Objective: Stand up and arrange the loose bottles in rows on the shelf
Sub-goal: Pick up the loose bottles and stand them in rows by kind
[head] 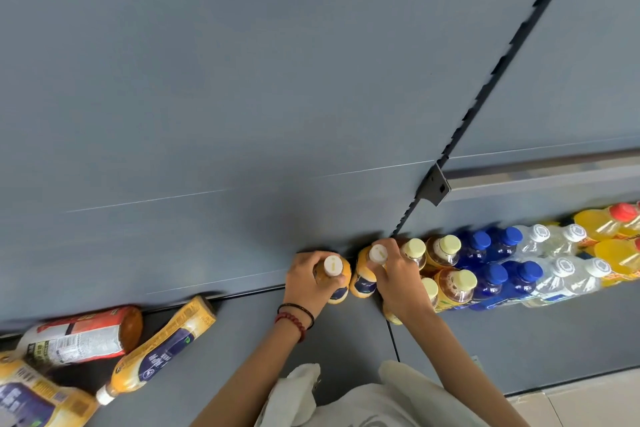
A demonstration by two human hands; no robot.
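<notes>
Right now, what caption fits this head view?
Left hand grips one white-capped orange bottle, right hand another, upright on the shelf.

Glossy plastic bottles (pixel 491 260) with paper-like labels stand on a matt, smooth grey metal shelf (pixel 519 340).

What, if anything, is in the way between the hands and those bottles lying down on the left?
Nothing visible. Bare grey shelf separates the left hand from the nearest lying bottle. But both hands are busy: the left grips one white-capped orange bottle, the right hand a second orange bottle.
</notes>
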